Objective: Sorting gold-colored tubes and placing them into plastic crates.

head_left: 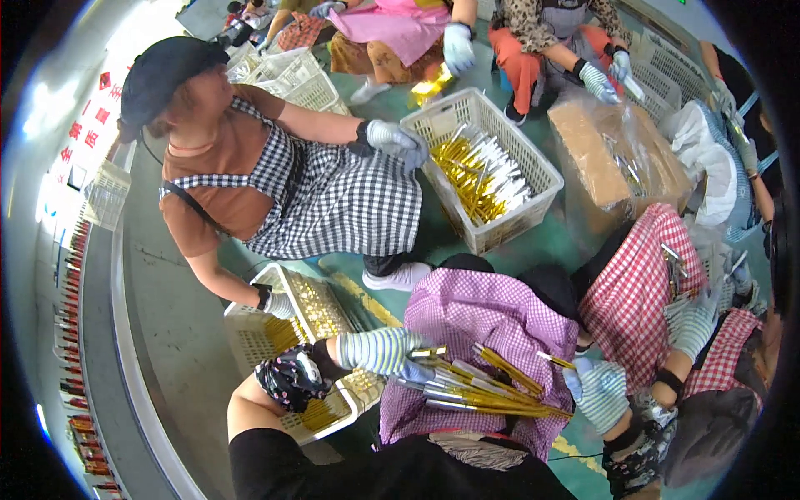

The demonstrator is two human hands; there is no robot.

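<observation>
Slender, glossy gold-and-silver sticks [492,388] are lying in a loose fan across the purple checked apron [450,312] on the lap, and could be slipping floorward if the soft, creased cloth tilts. In striped knit gloves, the left hand [383,352] is closing around a stick end [430,352], and the right hand [598,393] is pinching a white-tipped stick [558,362]; a rigid, slatted plastic crate [240,333] is standing left.

Striped-gloved left hand [379,350] gripping gold-and-silver sticks [492,398] fanning over a purple checked apron [467,308], gloved right hand [602,396] pinching a single stick [557,361], co-worker [225,158] reaching to a pale crate [239,337], another crate [523,223] holding more sticks [483,171].
</observation>
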